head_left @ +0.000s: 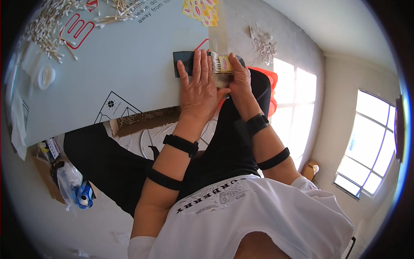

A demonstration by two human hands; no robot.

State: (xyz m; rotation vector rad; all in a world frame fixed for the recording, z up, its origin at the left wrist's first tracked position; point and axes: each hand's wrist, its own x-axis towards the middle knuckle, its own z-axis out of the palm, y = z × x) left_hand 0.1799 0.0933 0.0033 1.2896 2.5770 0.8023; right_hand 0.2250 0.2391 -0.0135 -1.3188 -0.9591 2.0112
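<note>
white shirt (267, 211) nearest, right fingers (236, 63) grip the swab pack (224, 64) at the black pad (188, 58), left fingers (197, 67) flattened there, seemingly levelling it; next wants steady pressure.

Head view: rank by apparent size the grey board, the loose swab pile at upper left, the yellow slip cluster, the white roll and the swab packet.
1. Grey board
2. Loose swab pile
3. Yellow slip cluster
4. White roll and swab packet: too close in size to rank
</note>
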